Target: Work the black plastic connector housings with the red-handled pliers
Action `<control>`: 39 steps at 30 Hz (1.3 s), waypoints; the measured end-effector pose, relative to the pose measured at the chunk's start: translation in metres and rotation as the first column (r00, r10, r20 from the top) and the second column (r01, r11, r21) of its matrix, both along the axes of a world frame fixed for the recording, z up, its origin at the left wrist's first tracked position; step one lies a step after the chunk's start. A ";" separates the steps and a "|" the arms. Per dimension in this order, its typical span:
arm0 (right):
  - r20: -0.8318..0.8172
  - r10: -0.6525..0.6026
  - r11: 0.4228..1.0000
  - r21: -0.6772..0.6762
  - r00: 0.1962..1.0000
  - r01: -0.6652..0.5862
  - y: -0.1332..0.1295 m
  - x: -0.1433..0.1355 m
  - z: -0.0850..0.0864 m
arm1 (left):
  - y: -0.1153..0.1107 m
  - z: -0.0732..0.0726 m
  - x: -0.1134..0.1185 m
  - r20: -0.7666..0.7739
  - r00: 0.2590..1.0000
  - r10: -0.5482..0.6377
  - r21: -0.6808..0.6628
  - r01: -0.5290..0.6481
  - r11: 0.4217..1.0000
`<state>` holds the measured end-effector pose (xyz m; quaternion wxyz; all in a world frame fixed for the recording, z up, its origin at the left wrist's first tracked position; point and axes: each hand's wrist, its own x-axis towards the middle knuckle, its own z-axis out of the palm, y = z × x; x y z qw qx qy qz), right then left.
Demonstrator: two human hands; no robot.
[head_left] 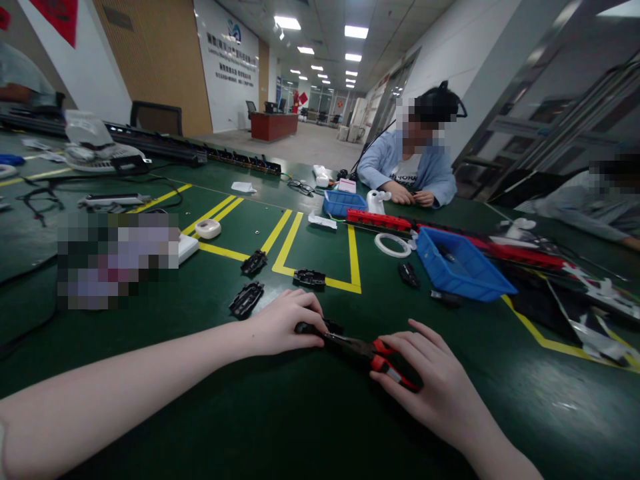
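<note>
My left hand point(290, 323) is closed on a small black part point(304, 328) above the green table. Red-handled pliers point(384, 363) are held in my right hand point(430, 373), and their dark jaws meet the black part near my left fingertips. Whether the jaws grip it I cannot tell. Just beyond my left hand, three black plastic pieces lie on the table: one at the left point(247, 300), one farther back point(254, 263) and one by the yellow tape point(309, 278).
A blue bin point(460, 263) stands to the right, with black pieces point(409, 274) beside it. Farther back are a smaller blue tray point(344, 203), a white tape ring point(393, 245) and a red strip point(379, 221). Across the table sits a person point(407, 157).
</note>
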<state>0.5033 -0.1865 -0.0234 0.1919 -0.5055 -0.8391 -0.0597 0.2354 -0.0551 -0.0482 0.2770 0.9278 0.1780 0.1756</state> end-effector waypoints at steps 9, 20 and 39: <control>-0.012 -0.004 1.000 0.009 1.000 0.004 0.000 -0.006 -0.004 | -0.001 0.001 0.000 0.005 1.000 0.000 0.004 0.000 1.000; -0.073 -0.082 0.989 -0.127 0.994 0.072 -0.003 -0.006 -0.002 | -0.001 0.002 0.000 -0.003 1.000 0.001 -0.007 -0.001 1.000; -0.087 -0.091 0.988 -0.131 0.992 0.080 -0.006 -0.012 0.000 | 0.000 0.001 0.000 -0.017 1.000 -0.010 0.005 0.010 1.000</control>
